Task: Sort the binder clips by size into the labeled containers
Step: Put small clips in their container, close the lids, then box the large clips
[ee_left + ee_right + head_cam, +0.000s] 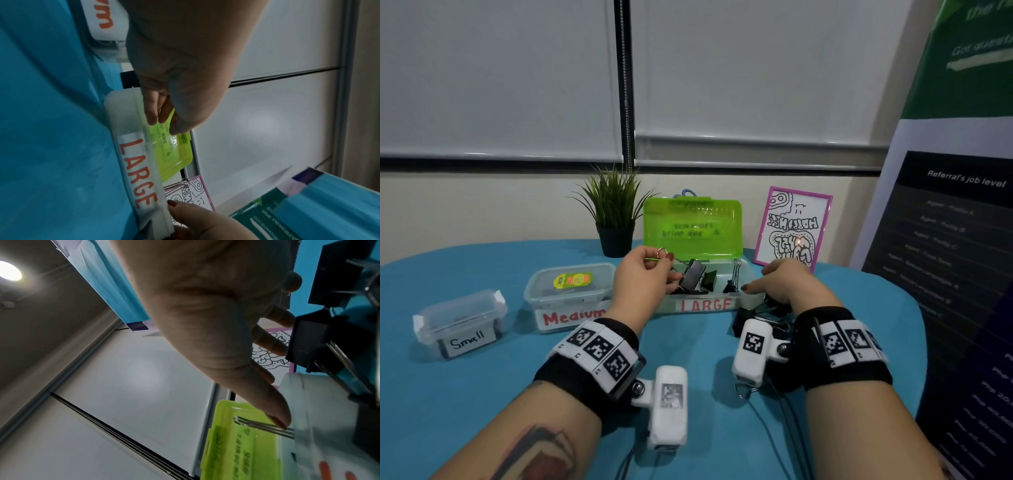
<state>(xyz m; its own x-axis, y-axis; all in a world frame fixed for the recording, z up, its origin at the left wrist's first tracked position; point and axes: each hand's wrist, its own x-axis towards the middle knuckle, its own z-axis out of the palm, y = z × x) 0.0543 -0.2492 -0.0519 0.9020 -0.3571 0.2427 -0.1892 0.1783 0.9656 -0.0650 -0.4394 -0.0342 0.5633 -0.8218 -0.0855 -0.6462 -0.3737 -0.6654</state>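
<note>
The clear box labeled LARGE [707, 304] stands at mid table, its green lid [691, 226] raised behind it. My left hand [650, 274] hovers over the box's left half and pinches the wire handle of a large black binder clip [693, 277], which hangs tilted above other black clips [732, 282] inside. My right hand [780, 284] sits at the box's right corner with its thumb on the rim. Its straight fingers lie against a black clip [306, 340] among the loose clips [748, 313] on the cloth. The Medium box [568, 294] and the Small box [460, 322] stand to the left, both lidded.
A potted plant [614, 219] stands behind the Medium box. A pink-framed drawing [791, 229] leans behind the right hand. A dark banner [945, 240] rises along the table's right side. The blue cloth [482, 394] covers the table down to its near edge.
</note>
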